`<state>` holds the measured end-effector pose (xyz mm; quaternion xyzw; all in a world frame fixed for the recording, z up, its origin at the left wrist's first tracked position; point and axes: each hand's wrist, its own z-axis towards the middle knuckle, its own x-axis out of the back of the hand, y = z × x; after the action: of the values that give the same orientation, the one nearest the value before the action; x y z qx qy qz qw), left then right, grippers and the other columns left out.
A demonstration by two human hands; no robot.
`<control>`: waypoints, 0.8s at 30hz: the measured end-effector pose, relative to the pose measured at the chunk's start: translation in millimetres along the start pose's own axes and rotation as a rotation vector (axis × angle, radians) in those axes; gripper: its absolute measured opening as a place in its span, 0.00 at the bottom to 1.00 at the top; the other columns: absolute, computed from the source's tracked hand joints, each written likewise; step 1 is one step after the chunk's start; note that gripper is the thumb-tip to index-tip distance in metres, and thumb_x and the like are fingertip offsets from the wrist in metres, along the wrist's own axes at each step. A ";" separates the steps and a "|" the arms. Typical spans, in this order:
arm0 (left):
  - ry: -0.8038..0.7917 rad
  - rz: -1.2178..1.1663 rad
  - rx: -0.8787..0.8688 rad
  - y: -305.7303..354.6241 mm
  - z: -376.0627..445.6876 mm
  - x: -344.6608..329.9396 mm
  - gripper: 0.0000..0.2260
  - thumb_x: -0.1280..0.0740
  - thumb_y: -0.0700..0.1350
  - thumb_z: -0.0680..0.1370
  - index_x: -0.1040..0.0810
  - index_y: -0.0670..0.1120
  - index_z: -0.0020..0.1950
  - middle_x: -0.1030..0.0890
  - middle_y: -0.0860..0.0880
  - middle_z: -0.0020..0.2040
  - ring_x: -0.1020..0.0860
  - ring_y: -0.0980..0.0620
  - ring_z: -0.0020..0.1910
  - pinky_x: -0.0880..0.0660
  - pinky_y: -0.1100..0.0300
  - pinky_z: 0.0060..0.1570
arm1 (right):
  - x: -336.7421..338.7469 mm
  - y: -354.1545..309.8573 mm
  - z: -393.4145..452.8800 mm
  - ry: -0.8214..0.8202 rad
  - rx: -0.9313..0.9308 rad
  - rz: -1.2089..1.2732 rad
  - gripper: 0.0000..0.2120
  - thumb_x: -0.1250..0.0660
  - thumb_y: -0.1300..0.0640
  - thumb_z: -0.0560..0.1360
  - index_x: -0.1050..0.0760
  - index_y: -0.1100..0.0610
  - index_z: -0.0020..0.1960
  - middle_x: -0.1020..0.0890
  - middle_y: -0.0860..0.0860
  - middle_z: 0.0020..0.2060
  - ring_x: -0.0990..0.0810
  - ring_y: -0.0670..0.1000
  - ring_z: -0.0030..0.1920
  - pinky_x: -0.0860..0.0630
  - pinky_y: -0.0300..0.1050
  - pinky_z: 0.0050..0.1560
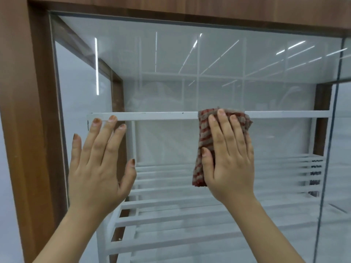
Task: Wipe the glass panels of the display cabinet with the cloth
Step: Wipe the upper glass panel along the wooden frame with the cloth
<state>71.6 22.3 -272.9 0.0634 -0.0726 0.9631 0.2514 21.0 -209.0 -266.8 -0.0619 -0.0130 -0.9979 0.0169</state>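
Note:
A large glass panel fills the front of a display cabinet with a brown wooden frame. My right hand lies flat with straight fingers on a folded red and grey striped cloth, pressing it against the glass right of centre. My left hand rests flat on the same panel near its left edge, fingers spread and holding nothing. Part of the cloth is hidden under my right palm.
Behind the glass stands a white metal rack with slatted shelves and a top rail. A vertical seam at the right marks the edge of the adjoining glass panel. Ceiling lights reflect in the upper glass.

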 end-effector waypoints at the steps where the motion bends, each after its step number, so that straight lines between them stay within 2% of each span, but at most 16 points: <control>1: -0.003 0.000 0.001 0.2 0.3 -0.1 0.27 0.44 0.52 0.75 0.37 0.42 0.72 0.39 0.43 0.74 0.47 0.47 0.75 0.53 0.43 0.72 | 1.2 7.2 -2.5 0.004 -0.012 0.000 0.26 0.49 0.50 0.77 0.45 0.53 0.74 0.42 0.49 0.74 0.46 0.50 0.74 0.46 0.54 0.71; 7: -0.035 0.001 0.028 1.9 0.7 1.8 0.28 0.44 0.52 0.74 0.37 0.41 0.72 0.39 0.43 0.74 0.49 0.50 0.75 0.57 0.47 0.73 | 4.6 34.3 -23.7 0.003 -0.049 -0.007 0.26 0.49 0.50 0.77 0.45 0.53 0.74 0.42 0.49 0.73 0.48 0.49 0.74 0.48 0.53 0.72; 10: -0.006 0.005 0.117 16.0 2.2 2.9 0.28 0.44 0.53 0.73 0.37 0.41 0.72 0.40 0.43 0.74 0.49 0.50 0.75 0.61 0.47 0.72 | 3.9 36.1 -27.4 0.003 -0.048 -0.008 0.26 0.49 0.50 0.77 0.45 0.53 0.74 0.42 0.49 0.73 0.48 0.49 0.74 0.48 0.53 0.72; 12: 0.028 0.043 0.090 34.2 2.2 -0.3 0.29 0.44 0.53 0.73 0.38 0.41 0.71 0.42 0.43 0.74 0.51 0.49 0.75 0.63 0.48 0.72 | 3.6 36.3 -27.3 0.001 -0.046 -0.011 0.26 0.49 0.50 0.77 0.45 0.53 0.74 0.42 0.49 0.73 0.47 0.50 0.74 0.47 0.54 0.71; 16: 0.042 0.031 -0.077 80.5 1.4 -17.3 0.28 0.43 0.53 0.74 0.40 0.44 0.73 0.42 0.45 0.74 0.49 0.47 0.75 0.57 0.43 0.72 | 3.6 36.6 -26.9 -0.003 -0.043 -0.003 0.26 0.49 0.50 0.77 0.45 0.53 0.74 0.43 0.49 0.73 0.47 0.50 0.74 0.45 0.55 0.71; 20: -0.004 -0.002 -0.075 118.0 11.5 -33.9 0.27 0.44 0.52 0.75 0.39 0.44 0.73 0.41 0.45 0.74 0.47 0.47 0.75 0.54 0.44 0.72 | 4.4 37.9 -26.0 -0.007 -0.029 -0.003 0.26 0.48 0.49 0.77 0.45 0.52 0.74 0.42 0.49 0.74 0.46 0.50 0.74 0.44 0.56 0.70; 24: -0.055 0.046 -0.060 124.1 12.9 -43.2 0.28 0.45 0.53 0.76 0.41 0.43 0.74 0.42 0.45 0.75 0.47 0.46 0.75 0.53 0.43 0.72 | 6.4 46.5 -23.1 -0.024 0.035 -0.010 0.26 0.48 0.49 0.77 0.44 0.53 0.74 0.42 0.49 0.74 0.46 0.50 0.74 0.46 0.54 0.71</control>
<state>48.9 -107.5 -280.6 0.0804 -0.1097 0.9639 0.2290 13.4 -256.4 -287.9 -0.0733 -0.0311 -0.9967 0.0130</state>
